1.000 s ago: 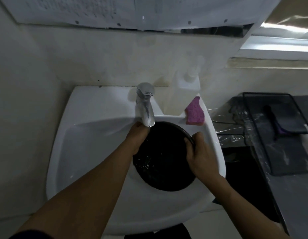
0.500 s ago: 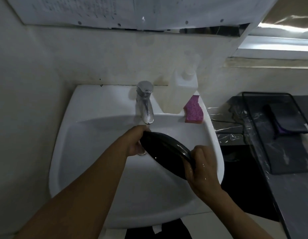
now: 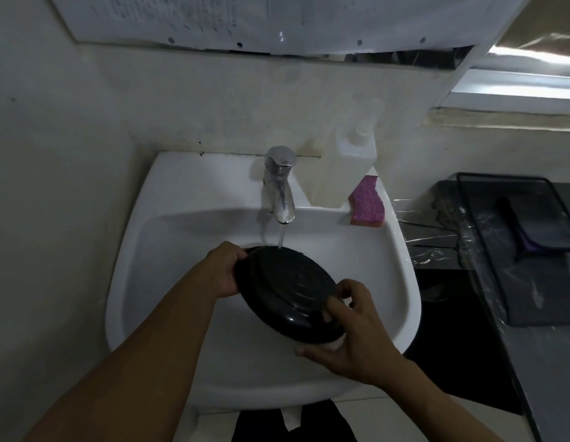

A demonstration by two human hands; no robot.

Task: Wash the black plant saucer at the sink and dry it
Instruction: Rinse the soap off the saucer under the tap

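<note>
Saucer (image 3: 290, 288) (tilted) held, opp. rims, btwn left grip (image 3: 224, 271) & right grip (image 3: 357, 339).

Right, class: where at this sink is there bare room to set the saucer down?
Bare: the white ceramic sink's back ledge left of the chrome tap, and the basin's left side beside the left hand gripping the black round plastic saucer. Crowded: the right back corner, with pale soap bottle and pink sponge.

Faucet (image 3: 279, 183) directly above saucer (image 3: 288, 291).
</note>
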